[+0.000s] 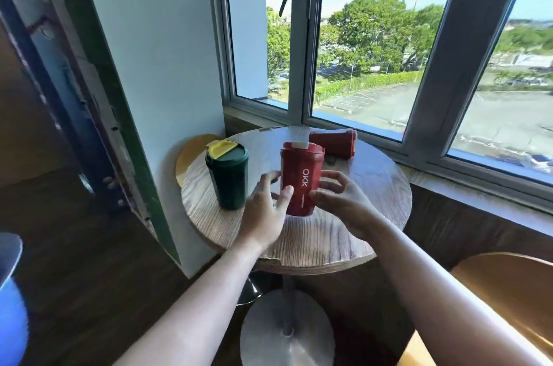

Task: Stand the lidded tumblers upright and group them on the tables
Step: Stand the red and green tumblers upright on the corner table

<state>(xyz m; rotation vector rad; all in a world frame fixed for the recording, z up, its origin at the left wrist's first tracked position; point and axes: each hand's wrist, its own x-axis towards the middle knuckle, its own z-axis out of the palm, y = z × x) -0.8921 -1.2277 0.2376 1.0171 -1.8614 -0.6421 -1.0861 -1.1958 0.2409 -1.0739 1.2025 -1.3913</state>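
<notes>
A red lidded tumbler (300,177) with white lettering stands upright in the middle of the small round wooden table (338,240). My left hand (264,210) is on its left side and my right hand (341,201) on its right, both with fingers curled around it and touching it. A dark green tumbler (229,178) with a yellow lid flap stands upright to the left, apart from the red one. Another red tumbler (333,142) lies on its side at the table's far edge, near the window.
A white wall and a dark door frame close in on the left. The window sill (478,186) runs behind and to the right of the table. A yellow-brown chair seat (508,290) sits at the lower right, another (191,153) behind the green tumbler. The table's metal base (287,332) is below.
</notes>
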